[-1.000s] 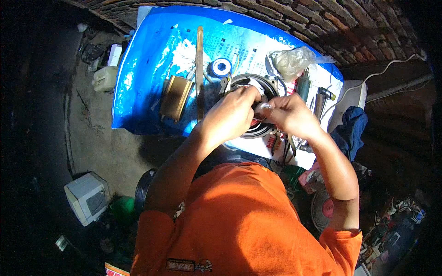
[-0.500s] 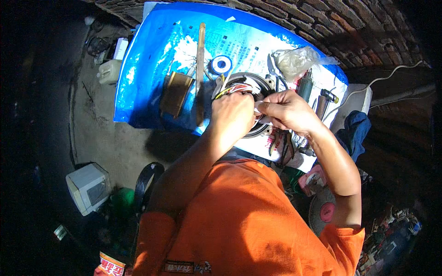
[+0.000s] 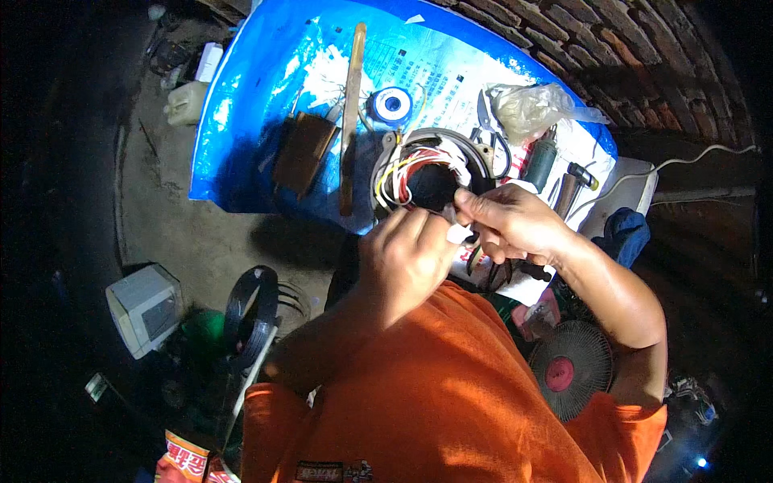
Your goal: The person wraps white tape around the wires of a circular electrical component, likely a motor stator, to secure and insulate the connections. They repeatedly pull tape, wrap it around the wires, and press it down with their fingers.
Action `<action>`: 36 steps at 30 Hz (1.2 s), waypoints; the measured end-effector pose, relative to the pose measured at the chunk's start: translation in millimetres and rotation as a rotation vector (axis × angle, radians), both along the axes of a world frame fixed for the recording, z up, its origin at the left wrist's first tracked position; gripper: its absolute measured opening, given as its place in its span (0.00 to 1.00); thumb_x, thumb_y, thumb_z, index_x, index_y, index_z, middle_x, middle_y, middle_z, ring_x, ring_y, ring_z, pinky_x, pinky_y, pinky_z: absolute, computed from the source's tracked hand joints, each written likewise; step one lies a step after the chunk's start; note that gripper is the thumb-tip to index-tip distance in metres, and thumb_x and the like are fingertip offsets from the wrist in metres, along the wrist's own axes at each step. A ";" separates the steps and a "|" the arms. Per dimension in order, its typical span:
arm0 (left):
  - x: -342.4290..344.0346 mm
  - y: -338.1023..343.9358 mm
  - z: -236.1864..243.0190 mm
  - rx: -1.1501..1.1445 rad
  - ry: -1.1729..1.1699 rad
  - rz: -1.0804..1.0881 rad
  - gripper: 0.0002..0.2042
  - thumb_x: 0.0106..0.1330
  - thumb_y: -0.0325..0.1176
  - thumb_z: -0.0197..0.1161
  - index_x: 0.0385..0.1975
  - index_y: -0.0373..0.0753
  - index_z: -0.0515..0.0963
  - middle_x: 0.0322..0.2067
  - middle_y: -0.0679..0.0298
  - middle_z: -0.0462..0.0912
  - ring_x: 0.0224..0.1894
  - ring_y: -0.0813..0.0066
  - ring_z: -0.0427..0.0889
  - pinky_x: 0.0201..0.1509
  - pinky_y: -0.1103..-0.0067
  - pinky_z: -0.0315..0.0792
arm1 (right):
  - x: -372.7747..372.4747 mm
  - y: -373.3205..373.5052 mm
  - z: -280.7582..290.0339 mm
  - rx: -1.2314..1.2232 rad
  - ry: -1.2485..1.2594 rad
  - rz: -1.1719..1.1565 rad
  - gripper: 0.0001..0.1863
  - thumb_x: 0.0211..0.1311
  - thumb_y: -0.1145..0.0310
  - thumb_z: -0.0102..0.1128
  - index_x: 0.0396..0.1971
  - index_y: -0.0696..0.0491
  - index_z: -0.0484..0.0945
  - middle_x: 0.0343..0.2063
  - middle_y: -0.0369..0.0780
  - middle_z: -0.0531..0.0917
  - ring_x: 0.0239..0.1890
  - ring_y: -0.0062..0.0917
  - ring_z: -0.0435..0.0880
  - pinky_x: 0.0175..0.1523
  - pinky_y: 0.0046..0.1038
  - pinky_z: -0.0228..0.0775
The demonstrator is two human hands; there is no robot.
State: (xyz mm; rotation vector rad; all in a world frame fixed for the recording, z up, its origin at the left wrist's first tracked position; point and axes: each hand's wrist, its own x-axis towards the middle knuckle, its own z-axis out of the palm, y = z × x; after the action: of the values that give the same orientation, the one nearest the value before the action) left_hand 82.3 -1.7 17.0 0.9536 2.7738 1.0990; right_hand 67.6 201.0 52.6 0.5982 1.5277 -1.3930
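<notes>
A person in an orange shirt (image 3: pixel 435 378) bends over a round metal housing (image 3: pixel 378 189) on a bench spread with a blue-and-white sheet (image 3: pixel 270 56). The housing lies open near the bench's front edge, just beyond the hands. The work appears to be midway: white, red and yellow wires (image 3: pixel 400 171) curve together inside the rim, but they look loose, and a small white scrap (image 3: pixel 459 233) is between the hands, apart from the bundle. How much is left at the near side cannot be told, as the hands hide it.

The right hand (image 3: pixel 515 221) is drawn narrow, thumb and fingers pinching the scrap. The left hand (image 3: pixel 407 253) is curled against the scrap's other side; whether it grips cannot be told, its thumb being out of sight.

A blue-and-white spool (image 3: pixel 383 104) sits just behind the housing, with a wooden stick (image 3: pixel 352 117) and a brown metal box (image 3: pixel 304 153) to the left. To the right are a plastic bag (image 3: pixel 531 111), a green tool (image 3: pixel 541 161) and a hammer (image 3: pixel 581 174). Dark-handled tools (image 3: pixel 493 274) crowd the space below the right hand, perhaps the likeliest snag. A fan (image 3: pixel 584 362) stands lower right.
</notes>
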 end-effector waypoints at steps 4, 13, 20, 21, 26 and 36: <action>3.4 6.6 6.3 0.081 -0.071 -0.050 0.06 0.61 0.33 0.68 0.31 0.40 0.78 0.28 0.61 0.80 0.28 0.63 0.81 0.32 0.68 0.77 | -0.6 -9.1 -10.2 -0.042 -0.082 -0.120 0.15 0.66 0.58 0.66 0.34 0.57 0.83 0.12 0.32 0.73 0.10 0.13 0.63 0.14 0.22 0.50; -38.9 7.0 22.2 -0.365 -0.388 -0.235 0.08 0.65 0.34 0.62 0.34 0.35 0.77 0.35 0.54 0.81 0.31 0.53 0.86 0.34 0.61 0.80 | -1.6 3.3 9.5 -0.016 -0.158 -0.229 0.13 0.65 0.61 0.65 0.35 0.58 0.83 0.14 0.33 0.74 0.13 0.13 0.67 0.17 0.19 0.51; -56.5 15.9 7.8 -0.455 -0.374 -0.363 0.12 0.64 0.40 0.62 0.31 0.35 0.80 0.32 0.53 0.84 0.31 0.54 0.87 0.34 0.60 0.80 | 4.1 2.6 -5.4 -0.157 -0.132 -0.377 0.14 0.65 0.62 0.65 0.38 0.59 0.82 0.16 0.34 0.75 0.13 0.12 0.67 0.16 0.18 0.50; -59.1 17.0 8.9 -0.481 -0.381 -0.390 0.12 0.63 0.40 0.63 0.31 0.36 0.80 0.31 0.53 0.84 0.31 0.53 0.87 0.35 0.60 0.80 | 4.8 1.0 -5.3 -0.128 -0.124 -0.384 0.14 0.65 0.62 0.65 0.38 0.59 0.82 0.16 0.34 0.75 0.13 0.12 0.67 0.16 0.18 0.50; -61.4 -0.7 0.4 -0.456 -0.272 -0.480 0.07 0.61 0.35 0.64 0.33 0.39 0.81 0.31 0.58 0.84 0.30 0.55 0.87 0.33 0.63 0.81 | 23.7 -13.9 -2.5 -0.045 0.018 -0.150 0.13 0.69 0.62 0.59 0.32 0.57 0.82 0.16 0.33 0.78 0.16 0.15 0.72 0.24 0.24 0.62; -43.6 -6.8 -10.5 -0.205 -0.147 -0.386 0.02 0.55 0.27 0.63 0.26 0.39 0.78 0.27 0.60 0.76 0.31 0.62 0.84 0.32 0.70 0.79 | 52.9 -21.1 -2.4 -0.052 0.250 -0.122 0.09 0.66 0.75 0.53 0.26 0.59 0.79 0.16 0.33 0.75 0.21 0.14 0.71 0.28 0.25 0.64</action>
State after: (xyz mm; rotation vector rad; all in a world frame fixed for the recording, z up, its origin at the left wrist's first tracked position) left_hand 38.7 -8.4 6.5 1.2514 2.3885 0.7767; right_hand 120.5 179.9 50.2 0.5071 1.6672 -1.6457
